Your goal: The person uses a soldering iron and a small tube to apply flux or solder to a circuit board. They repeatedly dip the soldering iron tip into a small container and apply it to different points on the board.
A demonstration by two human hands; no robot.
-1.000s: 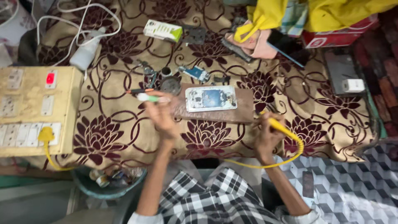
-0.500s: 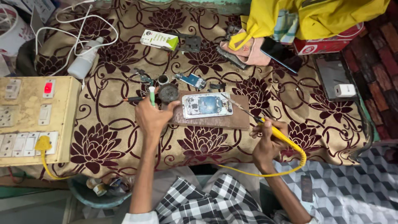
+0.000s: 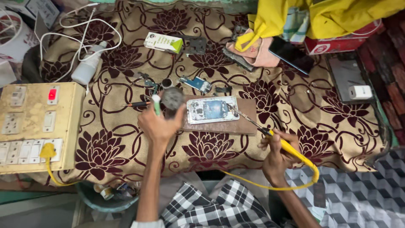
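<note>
Floral cloth (image 3: 126, 147) — left hand (image 3: 158, 124) grips tube (image 3: 156, 104), right hand (image 3: 276, 154) clasps soldering iron (image 3: 270, 134).

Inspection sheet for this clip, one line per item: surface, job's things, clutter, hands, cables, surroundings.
Surface: maroon floral cloth over the work area.
Job's things: opened phone flat on a brown board; soldering iron, tip at the phone's right edge.
Clutter: circuit board piece, white-green box, white bottle, dark phone, white charger.
Hands: left hand holds a green-white tube near a round grey tin; right hand grips the iron.
Cables: yellow cord from the iron; white cable looped top left.
Surroundings: switchboard at left; yellow cloth at top.
</note>
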